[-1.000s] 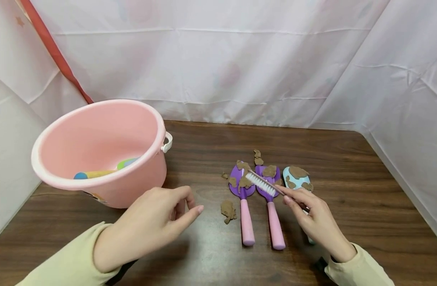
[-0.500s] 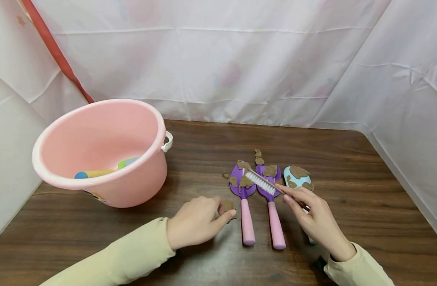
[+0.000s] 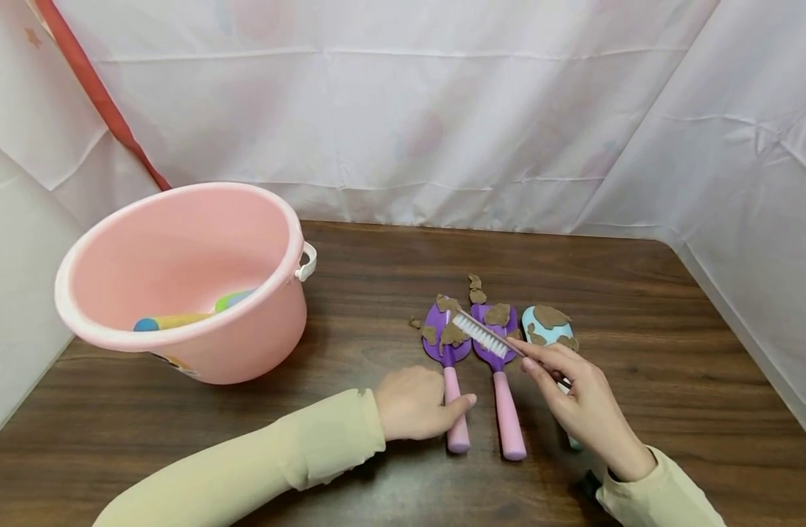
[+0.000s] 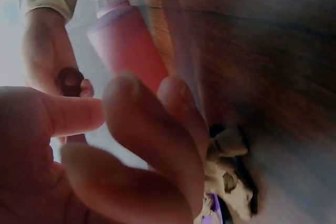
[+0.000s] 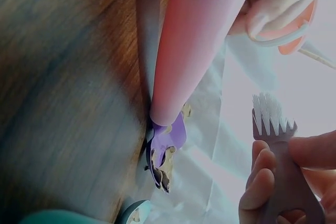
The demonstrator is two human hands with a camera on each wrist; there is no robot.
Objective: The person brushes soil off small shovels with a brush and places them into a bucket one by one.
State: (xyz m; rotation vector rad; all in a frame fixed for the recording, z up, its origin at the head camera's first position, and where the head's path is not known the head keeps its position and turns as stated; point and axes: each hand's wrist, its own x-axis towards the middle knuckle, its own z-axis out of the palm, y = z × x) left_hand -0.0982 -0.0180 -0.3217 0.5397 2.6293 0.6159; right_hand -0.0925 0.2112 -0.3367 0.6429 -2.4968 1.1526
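My right hand (image 3: pixel 583 399) grips a small brush (image 3: pixel 484 333) with white bristles and a brownish handle, held over two purple toy shovels with pink handles. The left shovel (image 3: pixel 457 417) and right shovel (image 3: pixel 510 421) lie side by side, brown clay-like lumps on their blades. My left hand (image 3: pixel 412 406) is at the left shovel's handle, thumb stretched across above it; its fingers are hidden in the head view. In the left wrist view the fingers (image 4: pixel 152 135) bend loosely, apart from the thumb, with a pink handle (image 4: pixel 131 45) beyond them. Touch cannot be told.
A pink bucket (image 3: pixel 271 329) with a white handle mount stands at the left, colourful toys (image 3: pixel 178 320) inside. Right of the shovels lies a light blue tool (image 3: pixel 541 333) with brown lumps. Loose brown bits (image 3: pixel 476 293) lie behind the shovels. White curtains (image 3: pixel 403 132) surround the wooden table.
My left hand has moved right, from beside the bucket, past the loose brown lump, to the left shovel's handle. It now covers that lump. The right hand and brush have hardly moved.
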